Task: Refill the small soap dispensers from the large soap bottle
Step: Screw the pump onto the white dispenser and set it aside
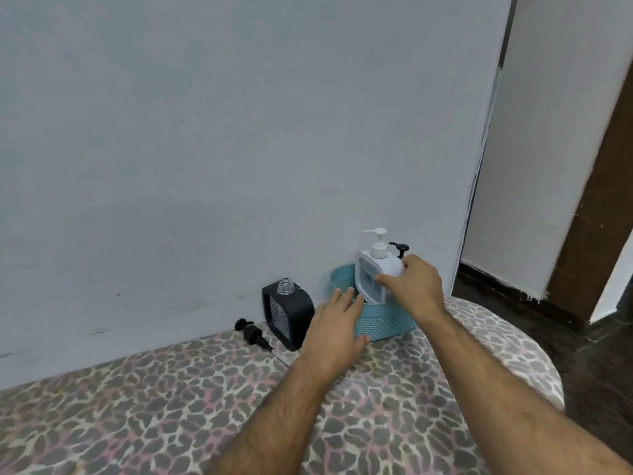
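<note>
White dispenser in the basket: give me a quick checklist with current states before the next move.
1. Right hand grips the white dispenser: ok, fingers wrapped around its body.
2. White dispenser clear of the basket: not ok, its base sits inside, tilted.
3. Left hand steadies the basket: ok, fingers rest on its near rim.
4. White dispenser's pump removed: not ok, the white pump is on.
5. Black dispenser open for filling: ok, neck uncovered, black pump lying beside it on the bed.
6. Large soap bottle located: cannot tell, only a second black pump top shows behind the white dispenser.
</note>
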A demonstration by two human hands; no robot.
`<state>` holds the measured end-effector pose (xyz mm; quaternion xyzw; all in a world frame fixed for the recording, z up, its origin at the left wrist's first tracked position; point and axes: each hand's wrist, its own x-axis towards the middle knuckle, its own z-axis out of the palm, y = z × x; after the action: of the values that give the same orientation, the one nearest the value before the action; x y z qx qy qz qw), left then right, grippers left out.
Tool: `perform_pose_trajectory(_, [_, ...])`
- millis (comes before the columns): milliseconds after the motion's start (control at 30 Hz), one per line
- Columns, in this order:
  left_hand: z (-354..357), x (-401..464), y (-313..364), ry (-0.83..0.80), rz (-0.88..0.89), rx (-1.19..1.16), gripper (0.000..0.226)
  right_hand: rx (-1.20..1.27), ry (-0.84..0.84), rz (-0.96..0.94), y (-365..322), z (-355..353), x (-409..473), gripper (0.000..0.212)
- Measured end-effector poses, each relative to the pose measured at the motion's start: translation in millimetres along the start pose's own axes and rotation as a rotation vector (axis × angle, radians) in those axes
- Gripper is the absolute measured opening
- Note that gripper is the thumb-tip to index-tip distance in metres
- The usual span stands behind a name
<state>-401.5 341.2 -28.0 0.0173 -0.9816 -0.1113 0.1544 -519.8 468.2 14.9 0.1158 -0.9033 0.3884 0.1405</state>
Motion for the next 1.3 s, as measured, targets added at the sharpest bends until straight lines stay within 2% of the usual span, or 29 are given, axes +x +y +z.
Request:
perform_pose_trajectory(200, [5.0,-3.8,-0.6,0.037,-0.004,-0.057,0.072,-0.217,-0.02,-0.026,-4.7,12.0,5.5,0.049])
perform_pose_trajectory(367, [6.8,-5.2,-1.9,0.044,-0.011,-0.046,0.072,-0.413,0.0,-0.049,-1.2,21.2,1.3,0.059])
perform_pose_trajectory(633, [8.7,-6.2,-1.1,0.038,-0.034,-0.103,0.074,-0.411,-0.016,-0.032,-2.4,22.5,0.4,0.06])
perform_pose_trajectory(867, [7.0,-8.4,-0.2,0.031,-0.034,-0.129,0.077,-0.336,-0.053,-0.091,0.6,20.0,2.1,0.075])
perform_pose_trajectory(933, [6.6,-8.9,-0.8,0.027,-0.032,-0.124,0.077,-0.337,-0.071,-0.104,0.7,18.4,2.8,0.066])
perform_pose_trajectory(1067, [7.9,-9.3,-1.4,0.032,-0.034,-0.122,0.078,-0.339,-0.066,-0.102,0.5,16.8,4.3,0.035])
perform_pose_trajectory(1300, [8.6,-9.5,-2.2,0.022,-0.034,-0.105,0.079,-0.428,-0.079,-0.11,0.7,20.3,7.7,0.026])
